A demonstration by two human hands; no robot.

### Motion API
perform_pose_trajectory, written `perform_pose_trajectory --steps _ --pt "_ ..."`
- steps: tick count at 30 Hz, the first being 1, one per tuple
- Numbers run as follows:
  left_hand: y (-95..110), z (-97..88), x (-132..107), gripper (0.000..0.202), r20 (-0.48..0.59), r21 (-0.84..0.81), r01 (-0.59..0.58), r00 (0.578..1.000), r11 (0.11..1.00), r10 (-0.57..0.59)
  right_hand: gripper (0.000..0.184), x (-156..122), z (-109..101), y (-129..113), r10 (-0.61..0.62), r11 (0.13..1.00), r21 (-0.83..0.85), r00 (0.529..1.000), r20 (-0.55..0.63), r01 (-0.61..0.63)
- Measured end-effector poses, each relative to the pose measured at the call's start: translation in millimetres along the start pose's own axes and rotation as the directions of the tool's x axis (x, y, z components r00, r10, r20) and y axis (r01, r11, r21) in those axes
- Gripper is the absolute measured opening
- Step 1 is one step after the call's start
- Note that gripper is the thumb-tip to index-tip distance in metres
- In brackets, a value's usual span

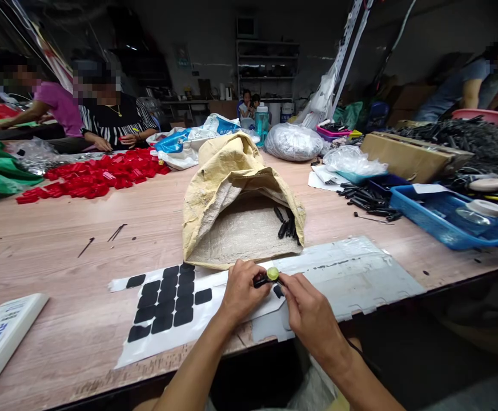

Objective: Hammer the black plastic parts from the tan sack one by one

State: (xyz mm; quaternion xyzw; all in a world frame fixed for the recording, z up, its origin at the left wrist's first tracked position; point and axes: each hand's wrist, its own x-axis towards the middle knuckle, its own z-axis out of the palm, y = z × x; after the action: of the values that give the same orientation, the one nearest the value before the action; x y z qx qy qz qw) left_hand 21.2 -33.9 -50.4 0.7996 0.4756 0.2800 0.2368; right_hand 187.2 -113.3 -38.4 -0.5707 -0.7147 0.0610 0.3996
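Observation:
My left hand (244, 292) is closed around a small black part with a round yellow-green end (272, 274). At the right edge of that end, my right hand (311, 311) pinches with thumb and forefinger; what lies between those fingertips is too small to tell. Both hands are above a white backing sheet (215, 308) bearing rows of black rounded-square stickers (184, 301) on its left. Just beyond them a yellow woven sack (215, 165) lies with its mouth facing me, and several slim black parts (289, 225) rest inside it at the right.
A grey board (360, 274) lies along the front edge. On the right are a blue tray (433, 220), loose black parts (366, 200) and a cardboard box (403, 157). Red pieces (103, 174) are heaped at left, near two seated people. A white device (7, 337) stands front left.

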Motion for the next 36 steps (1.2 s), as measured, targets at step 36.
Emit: perform_pose_trajectory --steps 36 --pt "28 -32.8 -67 0.017 0.442 -0.151 -0.089 0.885 0.985 0.148 0.027 24 -42 125 0.309 0.622 -0.665 0.909 -0.278 -0.415"
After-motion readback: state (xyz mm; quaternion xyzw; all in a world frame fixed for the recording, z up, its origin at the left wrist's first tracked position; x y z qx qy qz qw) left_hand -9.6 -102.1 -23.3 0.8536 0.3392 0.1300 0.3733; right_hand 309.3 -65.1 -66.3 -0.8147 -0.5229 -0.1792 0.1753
